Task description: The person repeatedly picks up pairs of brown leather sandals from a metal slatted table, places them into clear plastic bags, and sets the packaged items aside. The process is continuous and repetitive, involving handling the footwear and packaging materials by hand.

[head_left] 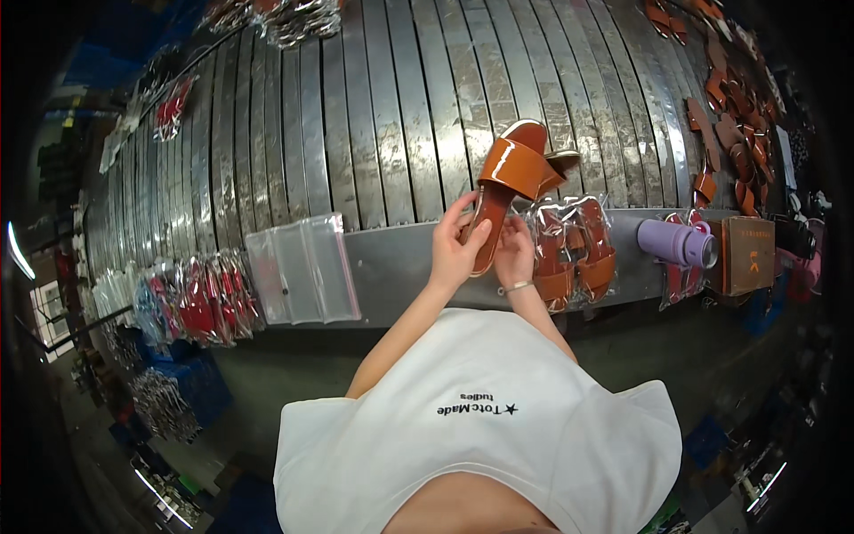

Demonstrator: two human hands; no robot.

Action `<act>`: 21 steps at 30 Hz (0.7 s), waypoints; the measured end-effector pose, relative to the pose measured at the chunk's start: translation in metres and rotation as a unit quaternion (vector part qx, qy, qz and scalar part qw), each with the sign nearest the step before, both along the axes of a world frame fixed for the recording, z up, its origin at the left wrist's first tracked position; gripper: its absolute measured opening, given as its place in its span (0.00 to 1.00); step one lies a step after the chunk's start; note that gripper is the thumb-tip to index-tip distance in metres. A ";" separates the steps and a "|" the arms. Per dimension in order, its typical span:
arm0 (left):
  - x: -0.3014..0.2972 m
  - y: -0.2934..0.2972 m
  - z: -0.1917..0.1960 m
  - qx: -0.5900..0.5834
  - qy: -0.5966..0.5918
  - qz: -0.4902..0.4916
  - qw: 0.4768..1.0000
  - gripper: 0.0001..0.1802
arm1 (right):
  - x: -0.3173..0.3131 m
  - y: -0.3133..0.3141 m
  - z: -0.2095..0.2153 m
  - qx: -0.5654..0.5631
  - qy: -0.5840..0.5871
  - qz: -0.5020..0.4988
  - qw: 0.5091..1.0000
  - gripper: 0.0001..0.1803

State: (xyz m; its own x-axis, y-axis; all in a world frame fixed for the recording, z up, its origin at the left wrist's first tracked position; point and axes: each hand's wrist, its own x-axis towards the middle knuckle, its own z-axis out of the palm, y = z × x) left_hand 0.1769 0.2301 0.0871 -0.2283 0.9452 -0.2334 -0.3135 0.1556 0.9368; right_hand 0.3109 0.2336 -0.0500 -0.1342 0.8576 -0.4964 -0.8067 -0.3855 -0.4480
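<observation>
My left hand (458, 245) grips the heel half of a brown slide sandal (516, 169), thumb on the insole, toe pointing away from me. Partly hidden behind it is a second brown sandal (558, 174); its toe and strap edge stick out to the right. My right hand (516, 254) is closed around the heel end of that second sandal, most of which the first one covers. Right beside this hand lies a pair of brown sandals (594, 258) in clear plastic bags on the grey bench edge.
Clear flat bags (302, 271) lie left of my hands, beside bagged red items (209, 298). A metal slat conveyor (400, 116) runs ahead. To the right are a purple bottle (676, 242), a brown box (745, 255) and a heap of loose brown sandals (743, 147).
</observation>
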 end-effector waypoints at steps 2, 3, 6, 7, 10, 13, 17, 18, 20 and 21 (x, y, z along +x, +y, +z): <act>-0.006 -0.031 0.016 -0.006 -0.049 0.044 0.998 0.26 | -0.005 -0.003 0.019 -0.053 -0.113 0.003 0.992 0.20; -0.008 -0.045 0.021 0.011 -0.055 0.052 0.997 0.26 | -0.012 0.000 0.032 -0.027 -0.126 0.019 0.991 0.20; -0.015 -0.083 0.036 0.005 -0.128 0.036 0.991 0.27 | -0.028 0.004 0.031 0.045 -0.158 0.030 0.986 0.20; -0.016 -0.095 0.038 0.016 -0.125 0.035 0.991 0.28 | -0.033 0.006 0.030 0.074 -0.165 0.021 0.983 0.19; -0.029 -0.123 0.050 0.025 -0.148 0.035 0.988 0.28 | -0.041 0.010 0.029 0.144 -0.164 -0.004 0.976 0.18; -0.047 -0.138 0.054 0.036 -0.136 0.104 0.985 0.28 | -0.049 0.005 0.038 0.182 -0.148 0.038 0.972 0.18; -0.090 -0.144 0.029 0.047 -0.007 0.230 0.972 0.25 | -0.067 -0.012 0.079 0.141 -0.187 0.316 0.919 0.14; -0.100 -0.144 0.010 0.052 0.047 0.254 0.965 0.24 | -0.081 -0.018 0.091 0.145 -0.203 0.334 0.909 0.14; -0.108 -0.146 -0.024 0.041 0.012 0.310 0.950 0.22 | -0.122 -0.040 0.118 0.155 -0.233 0.368 0.887 0.13; -0.107 -0.145 -0.033 0.035 -0.009 0.333 0.942 0.21 | -0.145 -0.047 0.127 0.165 -0.221 0.393 0.877 0.18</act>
State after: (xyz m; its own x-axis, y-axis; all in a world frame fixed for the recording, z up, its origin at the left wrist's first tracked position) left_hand 0.0697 0.0848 0.0539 -0.7725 0.6074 -0.1850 -0.3350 -0.1425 0.9314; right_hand 0.1659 0.1870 0.0774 -0.6048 0.6939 -0.3907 -0.0696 -0.5348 -0.8421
